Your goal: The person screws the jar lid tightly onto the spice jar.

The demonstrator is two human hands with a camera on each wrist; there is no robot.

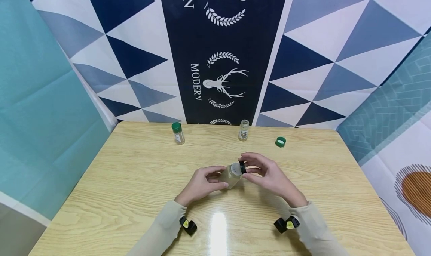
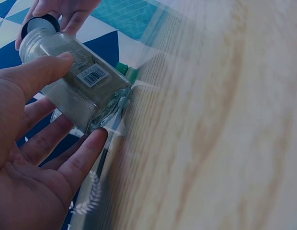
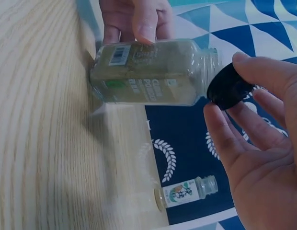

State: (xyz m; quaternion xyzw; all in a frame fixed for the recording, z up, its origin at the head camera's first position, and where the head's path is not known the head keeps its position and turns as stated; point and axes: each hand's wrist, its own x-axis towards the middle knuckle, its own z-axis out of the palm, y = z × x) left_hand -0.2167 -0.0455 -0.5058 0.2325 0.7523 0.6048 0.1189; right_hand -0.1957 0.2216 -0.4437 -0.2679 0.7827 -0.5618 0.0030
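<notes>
A square clear glass spice jar point(image 1: 231, 180) of brownish-green powder leans to the right in my left hand point(image 1: 203, 182). My thumb lies along its labelled side in the left wrist view, with the fingers on the opposite side. A black cap point(image 3: 228, 87) sits askew at the threaded mouth of the jar point(image 3: 143, 72), part of the thread showing. Thumb and fingers of my right hand point(image 1: 268, 172) pinch this cap by its edge. In the head view a whitish top shows on the jar beside the tipped cap.
Toward the back of the wooden table point(image 1: 141, 173) stand a small green-capped spice jar point(image 1: 178, 133) at left and an uncapped glass jar point(image 1: 244, 130) near the middle. A loose green cap point(image 1: 280, 142) lies right of it. Patterned cloth point(image 1: 222, 43) hangs behind.
</notes>
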